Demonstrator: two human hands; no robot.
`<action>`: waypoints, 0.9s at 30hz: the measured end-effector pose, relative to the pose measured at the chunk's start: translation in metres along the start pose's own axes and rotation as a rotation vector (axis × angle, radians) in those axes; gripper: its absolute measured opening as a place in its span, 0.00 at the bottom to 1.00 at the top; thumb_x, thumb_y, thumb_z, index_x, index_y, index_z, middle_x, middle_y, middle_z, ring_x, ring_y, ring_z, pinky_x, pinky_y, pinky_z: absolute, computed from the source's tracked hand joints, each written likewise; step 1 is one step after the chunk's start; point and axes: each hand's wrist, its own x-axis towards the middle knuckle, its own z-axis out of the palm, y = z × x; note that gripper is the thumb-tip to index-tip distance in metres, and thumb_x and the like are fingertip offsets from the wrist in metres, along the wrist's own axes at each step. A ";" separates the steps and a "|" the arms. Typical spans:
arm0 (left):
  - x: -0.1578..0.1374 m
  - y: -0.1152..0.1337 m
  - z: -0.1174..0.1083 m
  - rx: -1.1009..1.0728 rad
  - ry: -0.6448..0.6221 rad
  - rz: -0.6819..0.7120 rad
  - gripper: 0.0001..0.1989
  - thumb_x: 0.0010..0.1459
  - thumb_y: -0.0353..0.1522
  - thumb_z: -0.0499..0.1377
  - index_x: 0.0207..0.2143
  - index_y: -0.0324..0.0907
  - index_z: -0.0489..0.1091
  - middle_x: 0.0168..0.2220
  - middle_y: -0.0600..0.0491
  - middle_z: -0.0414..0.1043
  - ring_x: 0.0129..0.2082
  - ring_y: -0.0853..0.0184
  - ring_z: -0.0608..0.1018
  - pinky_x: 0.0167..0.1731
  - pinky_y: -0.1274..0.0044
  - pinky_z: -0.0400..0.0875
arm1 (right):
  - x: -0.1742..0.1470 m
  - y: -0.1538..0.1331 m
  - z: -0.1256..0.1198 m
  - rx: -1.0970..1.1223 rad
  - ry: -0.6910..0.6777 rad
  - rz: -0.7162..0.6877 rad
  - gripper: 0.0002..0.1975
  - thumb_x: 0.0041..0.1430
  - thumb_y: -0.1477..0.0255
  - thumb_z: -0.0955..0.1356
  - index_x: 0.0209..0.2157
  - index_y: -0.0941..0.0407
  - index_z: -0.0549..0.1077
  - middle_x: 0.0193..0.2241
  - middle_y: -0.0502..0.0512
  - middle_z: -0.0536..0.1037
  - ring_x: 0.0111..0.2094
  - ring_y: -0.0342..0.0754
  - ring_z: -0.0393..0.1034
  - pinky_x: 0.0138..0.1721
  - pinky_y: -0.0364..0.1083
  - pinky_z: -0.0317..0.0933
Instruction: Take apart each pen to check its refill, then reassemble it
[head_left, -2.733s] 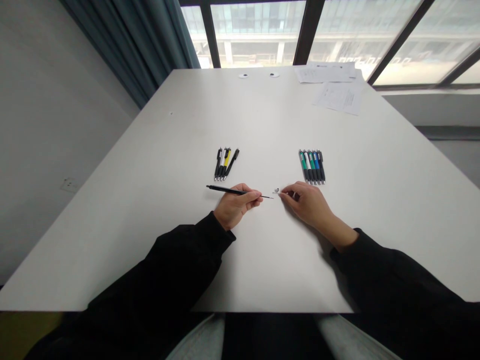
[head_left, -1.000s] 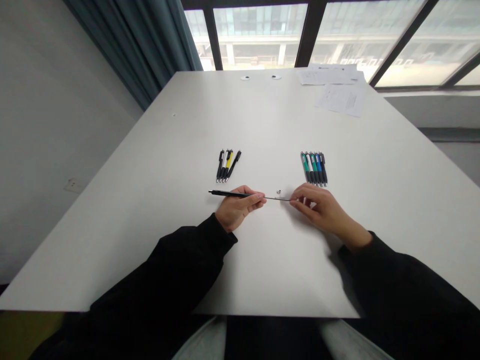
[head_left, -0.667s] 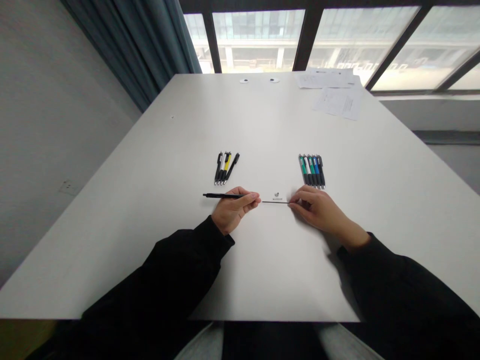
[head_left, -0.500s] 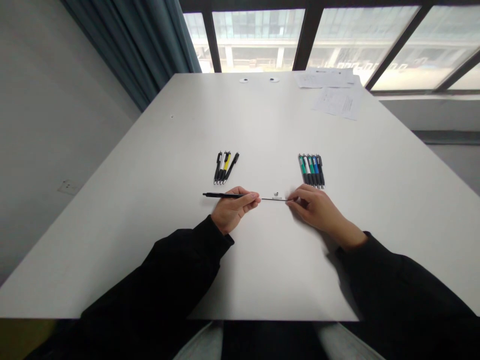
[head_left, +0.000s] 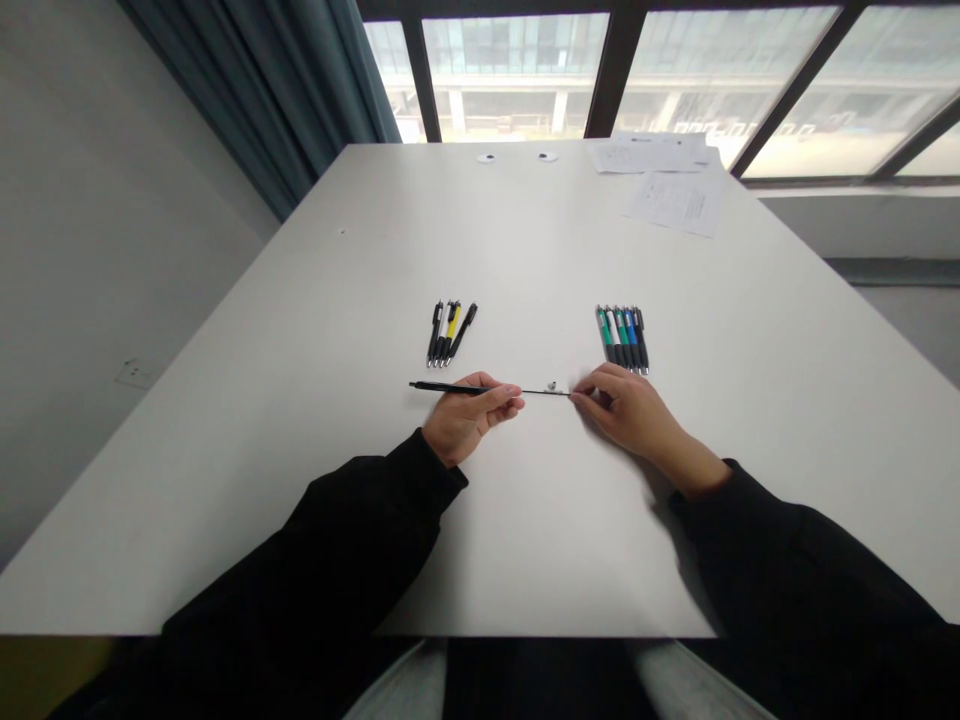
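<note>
Gripping a black pen barrel (head_left: 448, 388) left of the frame's centre, the left hand (head_left: 472, 415) is curled closed around it, while the right hand (head_left: 621, 407), nearly closed, pinches the end of a thin dark refill (head_left: 546, 392) just right of centre. Small parts (head_left: 553, 385) lie just beyond it on the white surface (head_left: 555, 540); a sideways sweep might scatter them, and a push out of line with the barrel could bend the refill, whose other end the left hand hides
</note>
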 end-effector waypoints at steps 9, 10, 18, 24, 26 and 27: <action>-0.007 -0.011 0.011 0.062 -0.097 -0.018 0.23 0.39 0.41 0.76 0.31 0.37 0.73 0.23 0.56 0.72 0.20 0.74 0.73 0.21 0.81 0.66 | -0.011 -0.035 -0.002 0.295 0.090 -0.171 0.12 0.61 0.67 0.71 0.46 0.54 0.73 0.34 0.54 0.74 0.27 0.43 0.66 0.27 0.44 0.64; -0.008 -0.014 0.011 0.076 -0.127 -0.017 0.22 0.40 0.41 0.75 0.32 0.37 0.74 0.20 0.57 0.69 0.19 0.75 0.71 0.20 0.81 0.65 | -0.013 -0.039 0.000 0.345 0.100 -0.213 0.12 0.61 0.68 0.72 0.46 0.54 0.73 0.33 0.54 0.74 0.27 0.43 0.67 0.26 0.43 0.64; -0.011 -0.022 0.013 0.101 -0.211 -0.038 0.23 0.45 0.41 0.74 0.38 0.35 0.75 0.26 0.53 0.72 0.26 0.71 0.74 0.29 0.76 0.70 | -0.015 -0.046 0.003 0.380 0.102 -0.225 0.03 0.63 0.74 0.70 0.39 0.56 0.75 0.30 0.53 0.78 0.26 0.42 0.69 0.27 0.42 0.64; -0.003 -0.006 -0.005 0.240 -0.103 0.119 0.24 0.45 0.36 0.73 0.43 0.38 0.71 0.31 0.56 0.73 0.27 0.70 0.78 0.33 0.74 0.74 | -0.017 -0.026 -0.013 0.407 0.009 0.033 0.07 0.63 0.67 0.69 0.37 0.56 0.75 0.26 0.51 0.77 0.23 0.42 0.70 0.24 0.41 0.64; 0.000 -0.001 -0.013 0.381 -0.104 0.170 0.20 0.47 0.35 0.72 0.40 0.37 0.72 0.30 0.54 0.75 0.29 0.68 0.79 0.35 0.72 0.74 | -0.017 -0.017 -0.018 0.410 -0.017 0.080 0.08 0.64 0.65 0.69 0.37 0.56 0.75 0.25 0.51 0.76 0.23 0.42 0.69 0.25 0.42 0.64; 0.001 0.001 -0.017 0.475 -0.110 0.219 0.17 0.48 0.35 0.71 0.38 0.37 0.73 0.30 0.53 0.76 0.29 0.67 0.79 0.35 0.72 0.74 | -0.017 -0.014 -0.020 0.392 -0.027 0.083 0.09 0.64 0.65 0.68 0.37 0.56 0.75 0.25 0.51 0.76 0.23 0.42 0.69 0.25 0.42 0.64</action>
